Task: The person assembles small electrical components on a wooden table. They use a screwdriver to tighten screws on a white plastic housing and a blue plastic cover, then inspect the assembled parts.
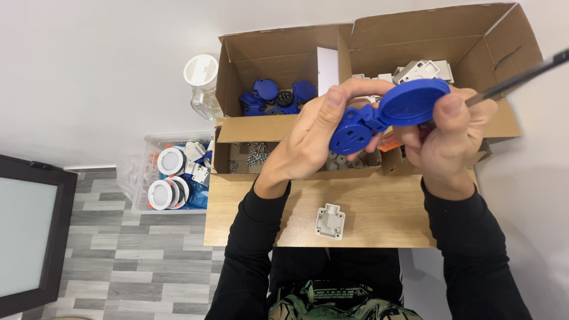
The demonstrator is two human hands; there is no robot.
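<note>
Head view shows both hands raised above the far edge of the wooden table [379, 207]. Left hand [308, 142] has its fingers [332, 98] curled tight around the blue hinged socket cover [385, 115], gripping its round base. Right hand [450, 139] pinches the cover's open lid with the thumb and also clasps a dark screwdriver [521, 77]. A grey plastic housing [329, 221] lies near the table's near edge. Cardboard boxes [278, 53] stand along the far edge.

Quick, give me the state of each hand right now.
Left hand: closed on the blue hinged socket cover.
Right hand: closed on a screwdriver, thumb on the cover's lid.
</note>
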